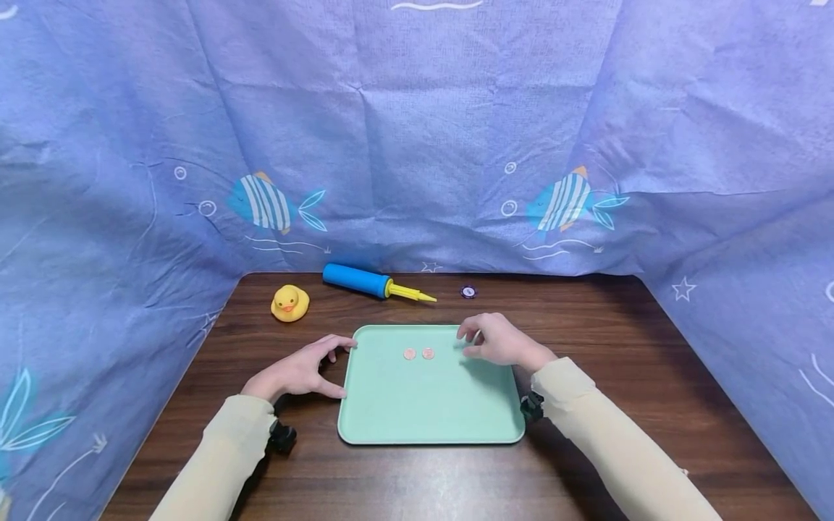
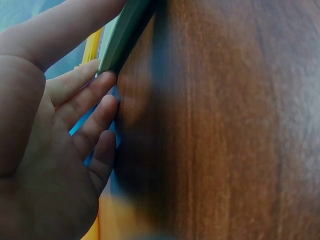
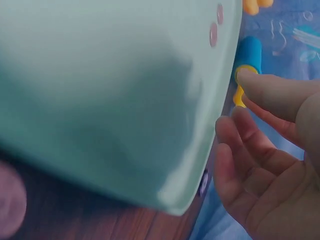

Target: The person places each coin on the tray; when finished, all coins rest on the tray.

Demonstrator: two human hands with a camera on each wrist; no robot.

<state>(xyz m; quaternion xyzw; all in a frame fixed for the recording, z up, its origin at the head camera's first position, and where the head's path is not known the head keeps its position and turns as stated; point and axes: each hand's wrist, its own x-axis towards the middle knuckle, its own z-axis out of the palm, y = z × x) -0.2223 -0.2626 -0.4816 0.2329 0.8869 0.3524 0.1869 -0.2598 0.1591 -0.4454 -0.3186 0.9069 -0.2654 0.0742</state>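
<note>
A mint-green tray (image 1: 430,412) lies on the table, with two copper-coloured coins (image 1: 418,354) side by side in its far half. At the tray's left edge is my left hand (image 1: 302,370), thumb and fingers spread apart, fingertips right at the rim. In the left wrist view the fingers (image 2: 102,92) reach to the tray's side (image 2: 117,42). Over the tray's far right part hovers my right hand (image 1: 498,340), to the right of the coins, its fingers loosely bent with nothing between them. The right wrist view shows a gap between thumb and fingers (image 3: 227,160).
Behind the tray lies a blue hand pump (image 1: 355,280) with a yellow nozzle. A yellow rubber duck (image 1: 289,303) sits at the back left, and a dark poker chip (image 1: 468,291) at the back. Blue fish-print cloth (image 1: 417,145) hangs around the wooden table (image 1: 625,347).
</note>
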